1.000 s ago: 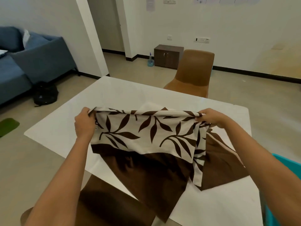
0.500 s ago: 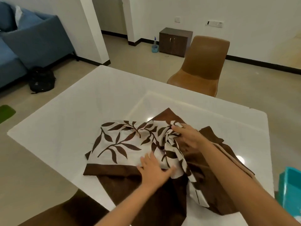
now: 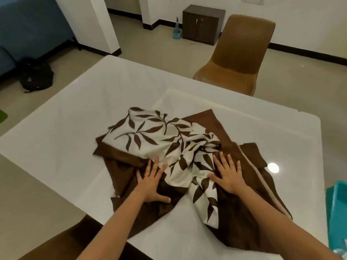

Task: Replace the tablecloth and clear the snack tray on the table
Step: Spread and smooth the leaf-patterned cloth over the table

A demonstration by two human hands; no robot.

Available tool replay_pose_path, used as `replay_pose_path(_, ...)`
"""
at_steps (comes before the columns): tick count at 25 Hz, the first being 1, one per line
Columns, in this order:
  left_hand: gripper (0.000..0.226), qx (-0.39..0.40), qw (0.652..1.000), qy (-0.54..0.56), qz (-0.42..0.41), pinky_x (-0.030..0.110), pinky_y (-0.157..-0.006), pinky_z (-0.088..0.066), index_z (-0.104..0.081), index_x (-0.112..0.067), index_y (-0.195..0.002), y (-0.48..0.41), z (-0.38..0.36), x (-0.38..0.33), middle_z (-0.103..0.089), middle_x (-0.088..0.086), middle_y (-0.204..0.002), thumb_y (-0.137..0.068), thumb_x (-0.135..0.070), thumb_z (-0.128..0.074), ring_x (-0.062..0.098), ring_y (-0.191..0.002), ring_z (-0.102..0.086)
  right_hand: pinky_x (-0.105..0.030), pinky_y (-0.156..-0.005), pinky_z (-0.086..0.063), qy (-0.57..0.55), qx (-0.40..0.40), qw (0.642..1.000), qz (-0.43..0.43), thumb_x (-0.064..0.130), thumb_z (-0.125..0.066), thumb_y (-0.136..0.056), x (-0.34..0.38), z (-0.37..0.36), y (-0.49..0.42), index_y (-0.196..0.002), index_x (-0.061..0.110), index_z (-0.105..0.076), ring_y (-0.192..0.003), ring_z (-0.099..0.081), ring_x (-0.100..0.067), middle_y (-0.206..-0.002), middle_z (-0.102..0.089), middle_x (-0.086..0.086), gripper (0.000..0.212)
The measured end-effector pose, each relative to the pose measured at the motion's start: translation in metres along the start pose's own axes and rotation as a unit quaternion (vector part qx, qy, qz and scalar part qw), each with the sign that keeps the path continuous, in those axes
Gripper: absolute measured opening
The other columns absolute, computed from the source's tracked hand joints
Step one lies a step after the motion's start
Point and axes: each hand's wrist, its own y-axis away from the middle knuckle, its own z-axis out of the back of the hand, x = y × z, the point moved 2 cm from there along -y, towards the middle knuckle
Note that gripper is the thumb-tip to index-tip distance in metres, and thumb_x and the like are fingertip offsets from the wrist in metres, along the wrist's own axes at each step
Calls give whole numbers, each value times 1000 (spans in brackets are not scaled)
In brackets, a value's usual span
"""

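A brown and cream tablecloth (image 3: 150, 136) with a dark leaf print lies crumpled in a loose heap on the white table (image 3: 93, 109). My left hand (image 3: 152, 182) lies flat on the cloth's brown border at its near left, fingers spread. My right hand (image 3: 228, 174) lies flat on the cloth to the right of the bunched middle, fingers straight. Part of the cloth hangs over the near table edge.
A brown chair (image 3: 238, 53) stands at the table's far side. A teal bin (image 3: 338, 212) is at the right edge. A dark cabinet (image 3: 202, 23) and a small blue bottle holder (image 3: 177, 32) stand by the far wall. A black bag (image 3: 36, 76) lies on the floor left.
A second ago both hands held the cloth stretched up by its top edge. They let it drop onto the table and now rest flat on the crumpled heap.
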Motion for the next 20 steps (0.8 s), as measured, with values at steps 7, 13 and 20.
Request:
replay_pose_path(7,129,42,986,-116,111,75,-106,0,36,-53,-133,24,43,137,40,-7,-150,-62,-70,-71,28,-145,24,-61,-113,2,4,-64,981,-182,81,-30,-80,-87,19,17,-149,46,-1,-147,5,-26,-161,4,4,82)
replay_pose_path(13,56,-89,941,-39,325,63,-115,-2,-26,-17,-151,9,119,107,-18,17,-158,-97,-29,-40,42,-144,-15,-36,-93,-37,-132,-266,954,-32,84,-17,-80,-57,50,33,-105,19,-68,-107,-53,-26,-108,-61,-8,87)
replay_pose_path(20,112,-51,946,182,262,72,-103,10,30,-43,-142,-17,21,38,38,17,-150,-59,-97,-24,50,-136,29,-56,-113,14,-49,-31,997,-54,60,-11,-96,-14,24,-24,-145,53,-9,-145,17,-30,-161,10,5,49)
